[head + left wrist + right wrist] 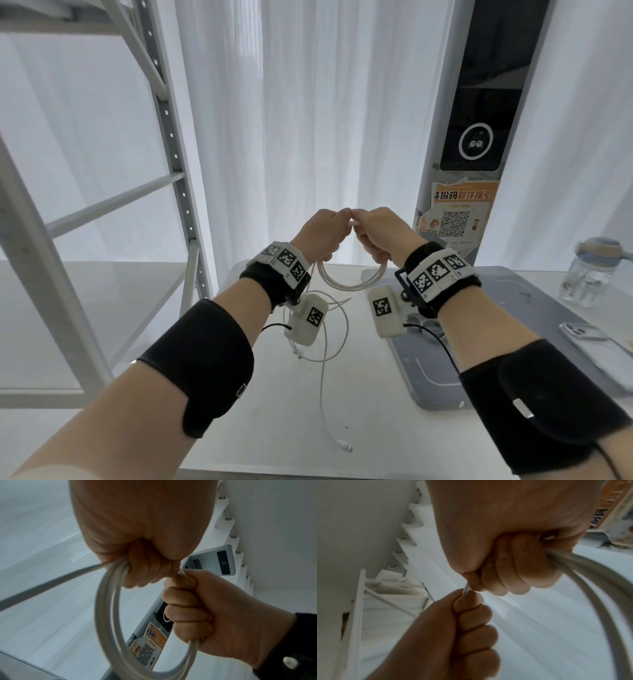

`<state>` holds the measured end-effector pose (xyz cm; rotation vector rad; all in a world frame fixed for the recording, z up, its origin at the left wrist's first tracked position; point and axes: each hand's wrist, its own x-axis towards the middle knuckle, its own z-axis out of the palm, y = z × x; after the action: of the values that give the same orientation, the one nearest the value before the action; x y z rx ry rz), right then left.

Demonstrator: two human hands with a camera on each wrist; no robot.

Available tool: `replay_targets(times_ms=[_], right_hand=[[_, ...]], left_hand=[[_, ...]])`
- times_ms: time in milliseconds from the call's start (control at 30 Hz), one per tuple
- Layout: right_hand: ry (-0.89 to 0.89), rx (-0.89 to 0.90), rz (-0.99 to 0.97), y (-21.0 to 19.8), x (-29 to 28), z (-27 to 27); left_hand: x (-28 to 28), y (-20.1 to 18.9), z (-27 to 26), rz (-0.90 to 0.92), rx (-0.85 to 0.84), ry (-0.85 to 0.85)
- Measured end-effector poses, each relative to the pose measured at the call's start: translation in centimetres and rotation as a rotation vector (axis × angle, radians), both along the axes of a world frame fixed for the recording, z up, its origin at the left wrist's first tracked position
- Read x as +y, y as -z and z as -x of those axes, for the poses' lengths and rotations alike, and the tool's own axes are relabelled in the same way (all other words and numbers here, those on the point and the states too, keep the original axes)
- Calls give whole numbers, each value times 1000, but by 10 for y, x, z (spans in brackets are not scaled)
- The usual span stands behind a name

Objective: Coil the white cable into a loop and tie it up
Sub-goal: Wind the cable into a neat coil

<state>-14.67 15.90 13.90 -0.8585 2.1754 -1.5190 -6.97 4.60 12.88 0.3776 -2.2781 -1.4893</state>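
Above tabletop (359, 394), both fists raised, touching: left hand (322, 229) and right hand (383, 233) each curl fingers (187, 599) round coiled white cable (346, 284); loop hangs between, loose tail trailing onto tabletop.

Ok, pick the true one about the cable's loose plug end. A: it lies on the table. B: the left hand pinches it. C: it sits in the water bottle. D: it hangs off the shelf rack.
A: the plug end lies on the white table, below both hands' coil.
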Motion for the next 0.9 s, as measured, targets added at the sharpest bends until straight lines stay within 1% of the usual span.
replay_targets(times_ms=[67, 167, 233, 267, 333, 433, 500, 633, 700, 733, 800, 900], right_hand=[[12, -112, 133, 0, 1, 2], [40, -308, 352, 2, 4, 6], [65, -375, 446, 5, 4, 7], [78, -370, 466, 7, 4, 8], [92, -289, 446, 11, 4, 8], [73, -174, 360, 16, 5, 7], [54, -113, 281, 16, 7, 7], [24, 48, 58, 13, 5, 6], [17, 92, -2, 13, 4, 6], [19, 99, -4, 13, 3, 7], [21, 60, 45, 12, 2, 7], [44, -99, 203, 9, 2, 7]], left_hand=[[0, 0, -2, -86, 50, 3], [-4, 1, -5, -201, 82, 19], [-4, 2, -4, -224, 87, 20], [-4, 2, -3, -218, 86, 11], [-5, 2, -2, -199, 90, -14], [-9, 2, -1, -150, 70, -30], [-8, 2, -1, -73, 33, -28], [-2, 1, 2, 109, -63, -20], [0, 0, 4, 173, -92, -21], [1, 0, 4, 157, -87, -18], [1, 0, 2, 48, -48, 22], [-1, 2, -1, -132, 15, 77]])
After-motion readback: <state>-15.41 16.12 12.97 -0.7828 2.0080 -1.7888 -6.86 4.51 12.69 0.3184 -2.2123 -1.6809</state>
